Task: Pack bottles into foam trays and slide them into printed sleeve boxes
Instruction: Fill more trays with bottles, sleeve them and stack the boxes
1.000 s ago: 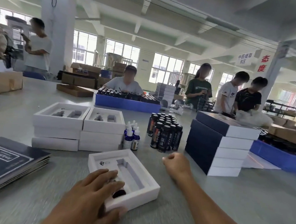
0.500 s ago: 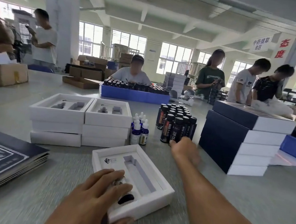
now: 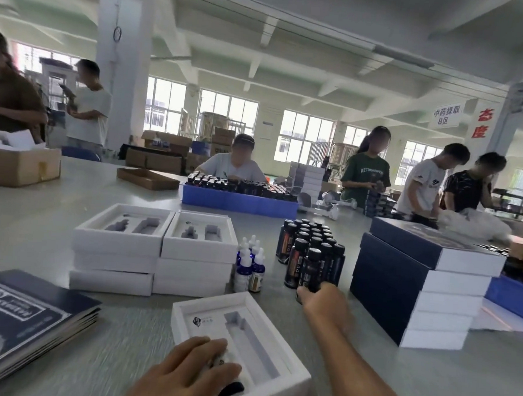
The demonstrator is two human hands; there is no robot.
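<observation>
Front dark bottle (image 3: 311, 269) looks rigid and slick (glass, probably), so grab mid-body. Right hand (image 3: 324, 301) is at its base, fingers' grip unclear; left hand (image 3: 182, 373) rests with fingers flat on the foam tray (image 3: 279, 336).

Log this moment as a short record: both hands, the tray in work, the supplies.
left hand: fingers flat on a bottle in the left slot of the foam tray
right hand: at the base of the front dark bottle; grip unclear
right slot: empty
supplies: dropper bottles, stacked trays, stacked sleeve boxes beyond
</observation>
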